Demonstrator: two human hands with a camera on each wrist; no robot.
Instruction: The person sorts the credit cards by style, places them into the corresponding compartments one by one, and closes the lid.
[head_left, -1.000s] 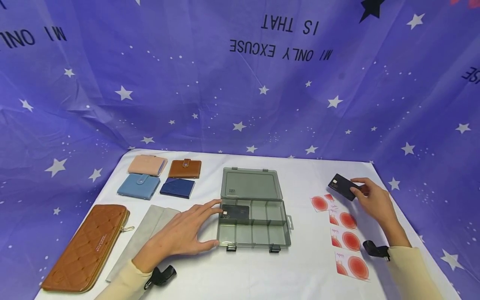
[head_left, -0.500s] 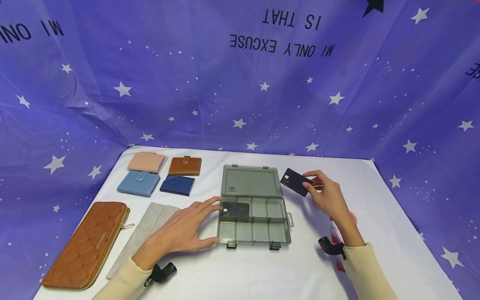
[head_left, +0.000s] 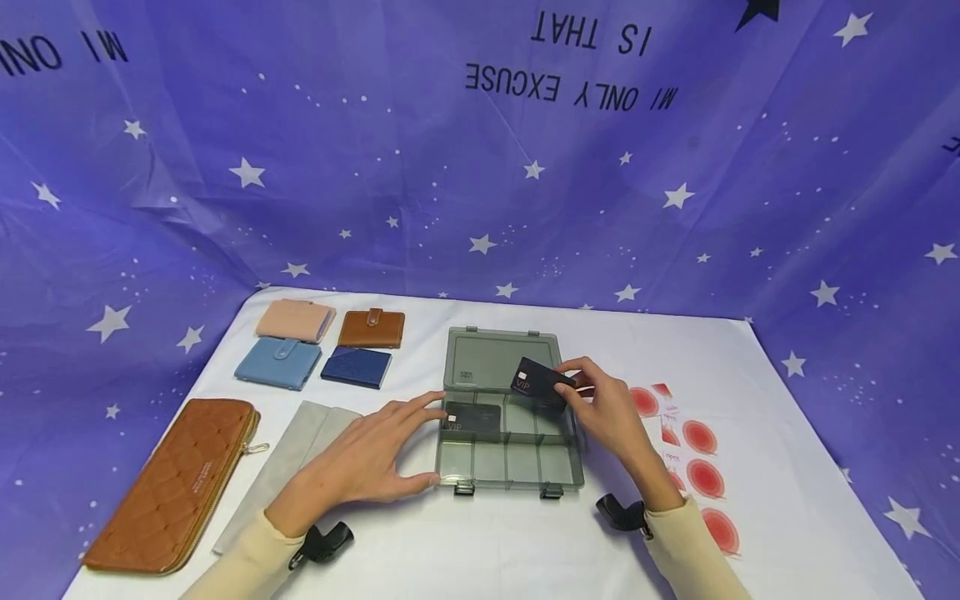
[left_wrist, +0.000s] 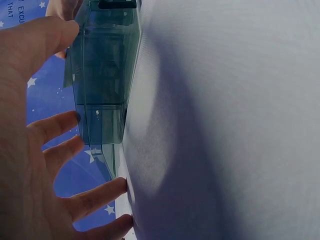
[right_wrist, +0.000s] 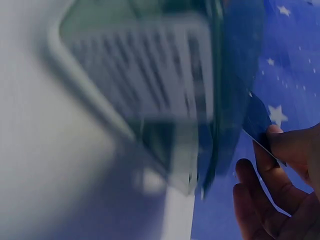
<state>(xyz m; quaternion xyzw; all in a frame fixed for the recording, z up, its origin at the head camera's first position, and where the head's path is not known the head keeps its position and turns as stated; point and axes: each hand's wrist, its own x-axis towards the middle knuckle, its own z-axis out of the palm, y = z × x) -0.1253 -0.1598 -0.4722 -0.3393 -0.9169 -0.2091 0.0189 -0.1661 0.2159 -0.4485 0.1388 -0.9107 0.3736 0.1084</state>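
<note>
One black card (head_left: pixel 542 382) pinched in right hand (head_left: pixel 607 414) grip above compartment box (head_left: pixel 510 458), left hand (head_left: pixel 360 462) spread against it

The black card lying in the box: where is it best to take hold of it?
Probably by its right short edge, from above: the black card rests slanted across dividers of the compartment box, and the left hand crowds its left end.

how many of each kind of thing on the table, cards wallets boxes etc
black VIP cards: 2, one in the right hand at, one in the box
red-circle cards: about 6, partly hidden
wallets: 5
grey pouch: 1
compartment box: 1
total: about 15
</note>
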